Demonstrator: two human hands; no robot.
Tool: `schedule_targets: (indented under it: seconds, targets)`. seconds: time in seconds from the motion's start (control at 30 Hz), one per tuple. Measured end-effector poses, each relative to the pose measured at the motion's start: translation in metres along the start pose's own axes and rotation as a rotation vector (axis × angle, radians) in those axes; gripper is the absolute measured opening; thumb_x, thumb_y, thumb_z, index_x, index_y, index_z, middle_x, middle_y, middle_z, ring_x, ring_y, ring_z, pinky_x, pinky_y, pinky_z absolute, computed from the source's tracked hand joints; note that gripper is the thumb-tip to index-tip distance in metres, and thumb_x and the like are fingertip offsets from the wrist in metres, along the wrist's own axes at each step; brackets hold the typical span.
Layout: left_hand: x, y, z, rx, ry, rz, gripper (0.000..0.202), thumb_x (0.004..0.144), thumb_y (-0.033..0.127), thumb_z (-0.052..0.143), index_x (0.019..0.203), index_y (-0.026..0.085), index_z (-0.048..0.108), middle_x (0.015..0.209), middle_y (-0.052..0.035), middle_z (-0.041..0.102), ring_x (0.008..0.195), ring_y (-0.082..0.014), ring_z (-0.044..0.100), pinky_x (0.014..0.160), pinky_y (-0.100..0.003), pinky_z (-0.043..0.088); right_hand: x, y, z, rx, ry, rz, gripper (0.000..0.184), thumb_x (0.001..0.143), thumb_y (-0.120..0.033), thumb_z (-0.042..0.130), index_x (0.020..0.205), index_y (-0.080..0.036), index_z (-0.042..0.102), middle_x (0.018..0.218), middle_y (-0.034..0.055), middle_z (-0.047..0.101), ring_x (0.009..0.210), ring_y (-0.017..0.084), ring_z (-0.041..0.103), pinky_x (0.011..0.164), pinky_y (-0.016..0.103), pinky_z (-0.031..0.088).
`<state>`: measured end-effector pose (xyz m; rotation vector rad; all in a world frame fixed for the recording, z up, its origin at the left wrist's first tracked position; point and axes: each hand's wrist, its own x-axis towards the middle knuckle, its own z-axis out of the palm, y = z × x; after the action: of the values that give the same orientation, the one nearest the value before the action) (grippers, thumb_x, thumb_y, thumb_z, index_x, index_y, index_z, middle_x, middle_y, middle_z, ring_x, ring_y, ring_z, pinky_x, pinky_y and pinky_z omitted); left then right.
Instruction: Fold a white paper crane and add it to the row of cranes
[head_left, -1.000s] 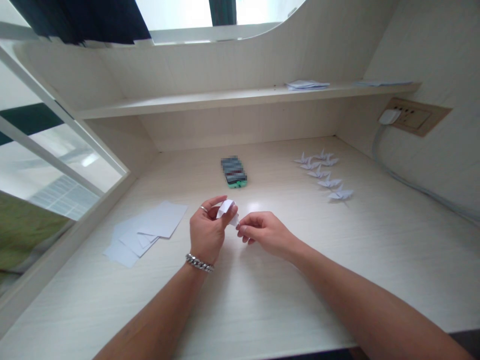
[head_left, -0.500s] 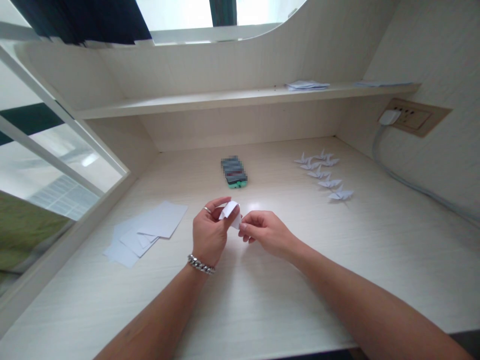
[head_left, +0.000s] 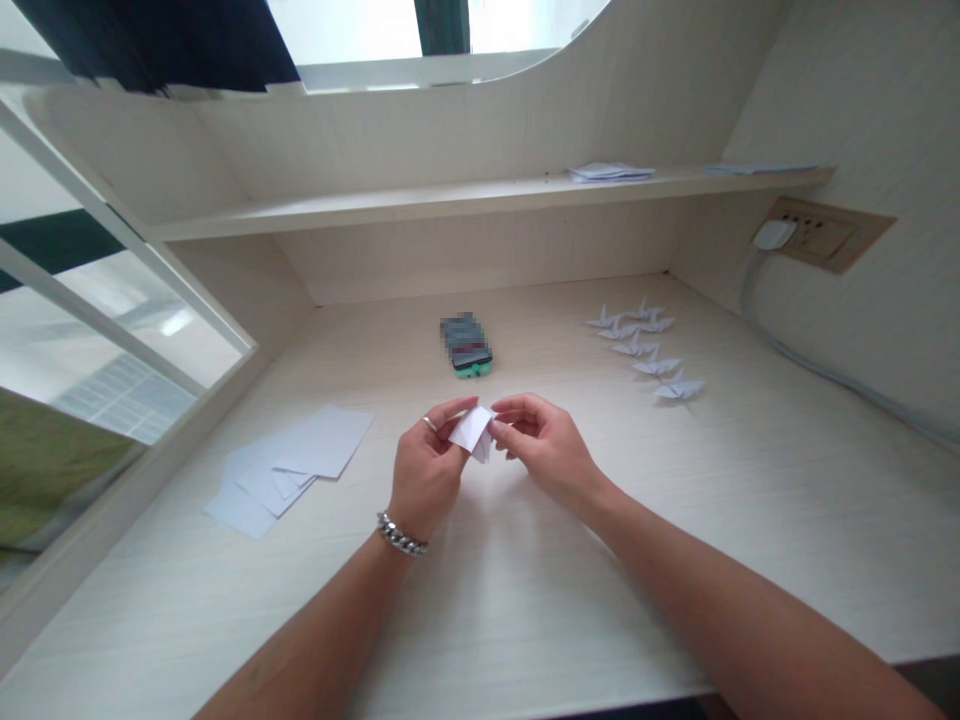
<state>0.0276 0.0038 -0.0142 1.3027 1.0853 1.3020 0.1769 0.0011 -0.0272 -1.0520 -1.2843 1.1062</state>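
A small folded white paper piece point(head_left: 472, 432) is held above the pale wooden desk point(head_left: 525, 590) between both hands. My left hand point(head_left: 427, 470), with a ring and a chain bracelet at the wrist, pinches its left side. My right hand point(head_left: 544, 445) pinches its right edge with thumb and fingertips. Both hands are closed on the paper, near the middle of the desk.
Loose white paper sheets point(head_left: 289, 468) lie to the left. A row of several folded paper cranes point(head_left: 649, 350) sits at the right rear. A phone in a green case point(head_left: 466, 345) lies behind my hands. More paper point(head_left: 609, 172) rests on the shelf. A plug and cable point(head_left: 772, 236) hang on the right wall.
My right hand rose and moved left, closing in on the top right of the paper. The left hand turned the paper slightly flatter and shifted a little to the right.
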Motion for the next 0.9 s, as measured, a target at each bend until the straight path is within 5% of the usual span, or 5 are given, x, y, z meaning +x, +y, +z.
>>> schedule_targets:
  seconds: [0.3,0.57,0.9]
  targets:
    - [-0.002,-0.004,0.0,0.028,-0.095,0.027,0.044,0.065,0.015,0.075,0.109,0.015,0.068,0.095,-0.0093,0.073,0.079,-0.0193,0.068,0.065,-0.026,0.054,0.004,0.002,0.0,0.069,0.07,-0.006,0.017,0.065,-0.02,0.072,0.08,-0.016,0.068,0.076,0.0027,0.069,0.066,0.015,0.062,0.062,0.027,0.05]
    - [-0.002,-0.008,-0.001,0.028,-0.126,0.092,0.045,0.068,0.018,0.075,0.113,0.018,0.068,0.108,-0.0088,0.071,0.092,-0.0206,0.067,0.08,-0.03,0.055,0.001,-0.006,0.003,0.327,0.094,0.224,0.026,0.055,-0.022,0.077,0.079,-0.017,0.068,0.073,0.0004,0.07,0.066,0.013,0.062,0.059,0.025,0.047]
    - [-0.001,-0.001,-0.001,-0.068,-0.132,-0.142,0.049,0.07,0.019,0.074,0.118,0.012,0.066,0.089,-0.0089,0.074,0.073,-0.0161,0.067,0.068,-0.028,0.056,0.004,-0.004,0.0,0.209,0.058,0.203,0.019,0.061,-0.021,0.072,0.079,-0.015,0.071,0.069,0.0017,0.07,0.061,0.013,0.064,0.058,0.025,0.049]
